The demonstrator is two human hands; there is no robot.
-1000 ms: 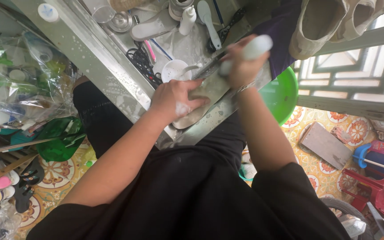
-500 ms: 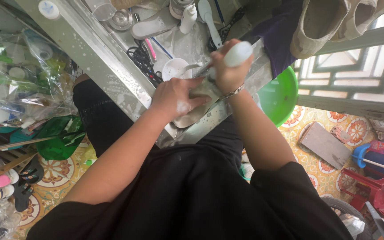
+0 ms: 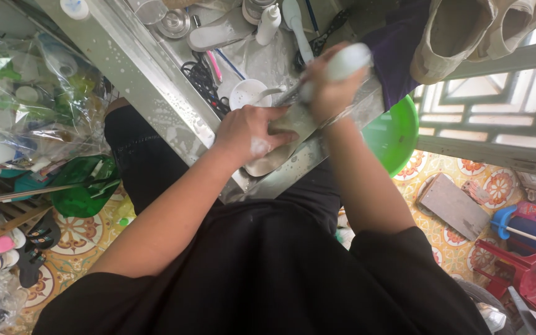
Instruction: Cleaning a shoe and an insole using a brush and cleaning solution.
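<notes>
— Around the steel sink (image 3: 156,93), what crowds the work?

— Plenty. On the person's left a heap of clear plastic bags (image 3: 32,105) presses against the sink's rim, with a green bag (image 3: 82,192) lower down by the patterned floor. On the right a green basin (image 3: 395,133) stands just beside the sink's corner, under a dark purple cloth (image 3: 398,56) and a pair of pale canvas shoes (image 3: 466,31) perched on the window ledge.

— And inside the sink?

— A small white bowl (image 3: 246,93) with a spoon in it, a tangle of black cord (image 3: 203,84), a white bottle (image 3: 268,25), a long white insole (image 3: 218,34) and a metal lid (all wet and flecked with suds).

— Where is the shoe?

— The grey-beige shoe (image 3: 280,139) lies tilted across the sink's near corner, sole edge toward the person.

— The hands?

— The left hand (image 3: 249,133) is spread flat over the shoe, pressing it down, foam on the knuckles. The right hand (image 3: 330,87) is closed in a fist round a white-handled brush (image 3: 336,68), whose head meets the shoe's upper end; the bristles are hidden.
</notes>
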